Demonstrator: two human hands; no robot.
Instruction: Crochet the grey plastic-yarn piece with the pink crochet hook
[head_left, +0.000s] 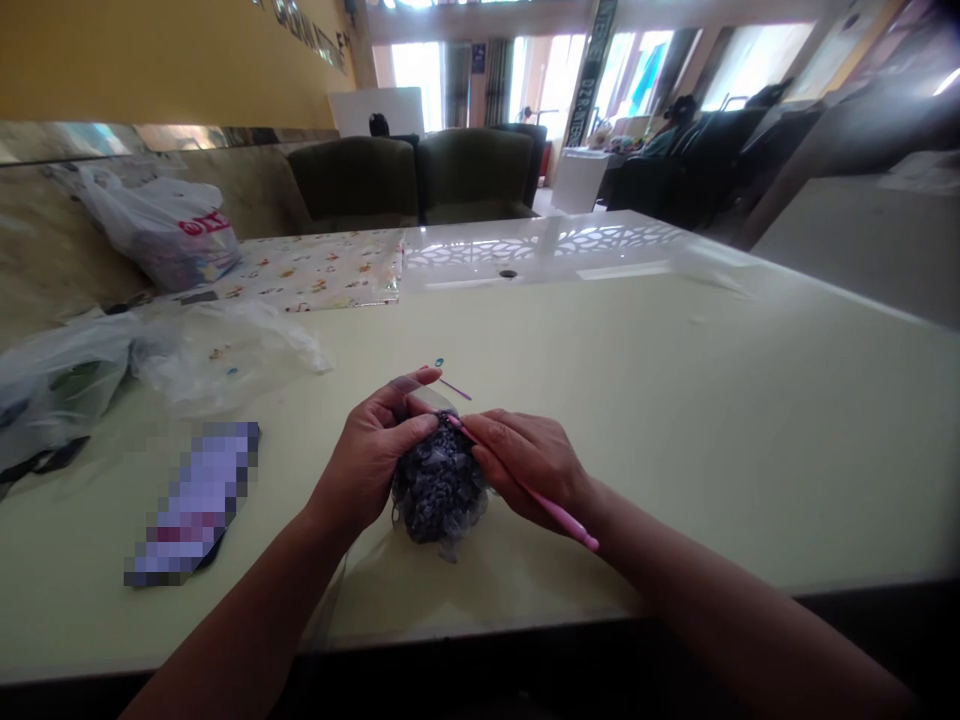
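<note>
A dark grey crocheted piece (441, 490), bumpy and ruffled, hangs between my two hands just above the table's near edge. My left hand (386, 430) pinches its top edge between thumb and fingers, with a thin, see-through strand near the index finger. In my right hand (529, 460) lies a pink crochet hook (566, 522), its handle sticking out below the palm towards the wrist. The hook's tip meets the top of the crocheted piece near my left thumb. Just beyond my hands, a thin purple needle-like stick (456, 389) rests on the table beside a small blue ring (439, 362).
On the pale table (675, 430), a pixelated purple item (199, 500) lies left of my forearm. Crumpled clear plastic bags (217, 355) and a filled white carrier bag (176, 230) are farther left. A patterned cover (322, 268) lies at the back; dark chairs (476, 170) stand beyond.
</note>
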